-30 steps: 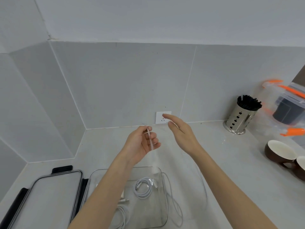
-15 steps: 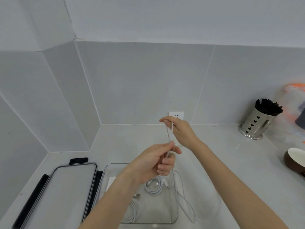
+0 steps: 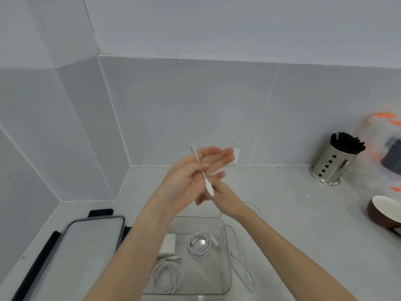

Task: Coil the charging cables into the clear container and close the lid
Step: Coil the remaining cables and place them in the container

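Starting on the left, the lid (image 3: pixel 71 255) with its black clips is lying flat on the surface (image 3: pixel 293 213), just beside the clear container (image 3: pixel 225 257), so closing up clearly hasn't happened yet. Inside the container there's a white charger block (image 3: pixel 167 244) at the back left, one coiled cable (image 3: pixel 166 276) in front of it and a second, smaller coil (image 3: pixel 198 245) to the right, so I'd say two cables are already done. Above the container, the left hand (image 3: pixel 186 181) is raised with its fingers pretty much straight and spread, and the loose cable (image 3: pixel 240 263) runs across them, plug end (image 3: pixel 209 187) sitting over the palm side; looks like it's being used as the form to wrap around rather than gripping anything. The right hand (image 3: pixel 225 200) is tucked behind and below it, mostly hidden and a bit blurred, so I honestly can't tell how its fingers sit or whether it has the cable pinched. The rest of that cable trails down over the container's right wall and loops on the surface. So my guess: last cable is only just starting to be wound, then it goes in, then the lid. Off to the right are a metal holder (image 3: pixel 332 166) of black sticks, a bag with orange bits (image 3: pixel 384 148) and a brown bowl (image 3: pixel 384 211), none of it involved.
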### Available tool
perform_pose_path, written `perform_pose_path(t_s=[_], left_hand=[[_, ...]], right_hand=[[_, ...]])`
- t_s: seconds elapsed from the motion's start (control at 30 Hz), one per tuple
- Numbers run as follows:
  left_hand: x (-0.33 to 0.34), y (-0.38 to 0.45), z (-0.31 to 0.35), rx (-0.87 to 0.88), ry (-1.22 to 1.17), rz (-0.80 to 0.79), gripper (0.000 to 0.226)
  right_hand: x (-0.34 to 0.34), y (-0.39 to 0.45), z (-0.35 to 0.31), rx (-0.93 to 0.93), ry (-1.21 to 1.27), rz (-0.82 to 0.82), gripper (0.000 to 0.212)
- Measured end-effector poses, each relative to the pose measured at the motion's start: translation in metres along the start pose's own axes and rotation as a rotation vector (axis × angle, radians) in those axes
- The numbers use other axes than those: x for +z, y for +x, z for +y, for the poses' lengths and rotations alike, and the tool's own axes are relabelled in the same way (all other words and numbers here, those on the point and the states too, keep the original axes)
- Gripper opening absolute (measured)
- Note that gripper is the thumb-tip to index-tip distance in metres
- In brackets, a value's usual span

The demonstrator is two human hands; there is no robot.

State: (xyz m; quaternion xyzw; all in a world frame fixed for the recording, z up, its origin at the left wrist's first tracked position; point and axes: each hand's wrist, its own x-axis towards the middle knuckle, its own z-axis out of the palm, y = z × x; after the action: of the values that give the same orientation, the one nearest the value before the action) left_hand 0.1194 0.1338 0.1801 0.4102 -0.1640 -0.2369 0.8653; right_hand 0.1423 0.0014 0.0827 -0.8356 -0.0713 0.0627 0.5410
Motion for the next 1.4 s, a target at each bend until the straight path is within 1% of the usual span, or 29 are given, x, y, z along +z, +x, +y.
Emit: perform_pose_path(t_s=[0.1, 0.17, 0.23, 0.3, 0.37, 0.43, 0.5, 0.6, 0.63, 0.7, 0.73, 0.77, 0.8, 0.83, 0.9, 0.93, 1.0, 1.1, 1.2, 1.3, 1.4], left_hand=[[-0.025, 0.014, 0.008, 0.053, 0.142, 0.091, 0.035], [-0.043, 0.020, 0.005, 0.049, 0.268, 0.166, 0.032], [-0.059, 0.022, -0.003, 0.016, 0.387, 0.204, 0.030], [-0.070, 0.020, -0.012, -0.045, 0.436, 0.189, 0.029], [-0.076, 0.017, -0.019, -0.135, 0.435, 0.139, 0.027], [-0.077, 0.014, -0.026, -0.241, 0.430, 0.083, 0.027], [-0.073, 0.009, -0.032, -0.324, 0.458, 0.038, 0.027], [-0.059, 0.001, -0.046, -0.374, 0.547, -0.003, 0.026], [-0.053, -0.001, -0.052, -0.394, 0.512, -0.005, 0.034], [-0.044, -0.003, -0.059, -0.463, 0.318, 0.003, 0.062], [-0.041, -0.003, -0.062, -0.476, 0.209, -0.002, 0.073], [-0.038, -0.003, -0.063, -0.466, 0.118, -0.002, 0.075], [-0.035, -0.003, -0.062, -0.439, 0.051, 0.005, 0.070], [-0.032, -0.003, -0.060, -0.409, 0.007, 0.011, 0.059], [-0.028, -0.004, -0.055, -0.370, -0.035, 0.016, 0.044], [-0.027, -0.004, -0.053, -0.358, -0.035, 0.023, 0.041], [-0.030, -0.002, -0.051, -0.345, -0.019, 0.064, 0.046], [-0.035, -0.002, -0.051, -0.348, -0.023, 0.133, 0.052], [-0.036, -0.003, -0.053, -0.308, 0.003, 0.166, 0.046], [-0.036, -0.005, -0.053, -0.220, 0.080, 0.193, 0.033], [-0.035, -0.008, -0.048, -0.227, 0.115, 0.144, 0.028]], right_hand=[[0.008, -0.025, -0.007, -0.063, -0.117, -0.006, 0.017], [0.008, -0.037, -0.012, -0.116, -0.295, -0.051, 0.022], [0.001, -0.044, -0.022, -0.151, -0.445, -0.082, 0.025], [-0.007, -0.050, -0.034, -0.202, -0.580, -0.098, 0.025], [-0.017, -0.052, -0.044, -0.222, -0.684, -0.061, 0.023], [-0.030, -0.051, -0.055, -0.217, -0.742, -0.029, 0.019], [-0.041, -0.048, -0.063, -0.196, -0.747, -0.009, 0.018], [-0.053, -0.043, -0.071, -0.187, -0.601, 0.041, 0.017], [-0.055, -0.041, -0.072, -0.192, -0.536, 0.053, 0.015], [-0.057, -0.036, -0.072, -0.196, -0.392, 0.058, 0.010], [-0.057, -0.033, -0.070, -0.185, -0.305, 0.054, 0.008], [-0.057, -0.031, -0.066, -0.167, -0.205, 0.048, 0.007], [-0.056, -0.030, -0.061, -0.144, -0.094, 0.042, 0.005], [-0.055, -0.029, -0.054, -0.118, 0.007, 0.039, 0.005], [-0.050, -0.029, -0.042, -0.055, 0.105, 0.023, 0.006], [-0.046, -0.030, -0.037, -0.021, 0.119, -0.003, 0.010], [-0.038, -0.032, -0.030, 0.031, 0.173, -0.056, 0.020], [-0.032, -0.033, -0.029, 0.067, 0.238, -0.084, 0.031], [-0.032, -0.031, -0.027, 0.029, 0.280, -0.081, 0.027], [-0.034, -0.029, -0.021, 0.021, 0.355, -0.056, 0.025], [-0.035, -0.025, -0.015, 0.027, 0.379, -0.093, 0.024]])
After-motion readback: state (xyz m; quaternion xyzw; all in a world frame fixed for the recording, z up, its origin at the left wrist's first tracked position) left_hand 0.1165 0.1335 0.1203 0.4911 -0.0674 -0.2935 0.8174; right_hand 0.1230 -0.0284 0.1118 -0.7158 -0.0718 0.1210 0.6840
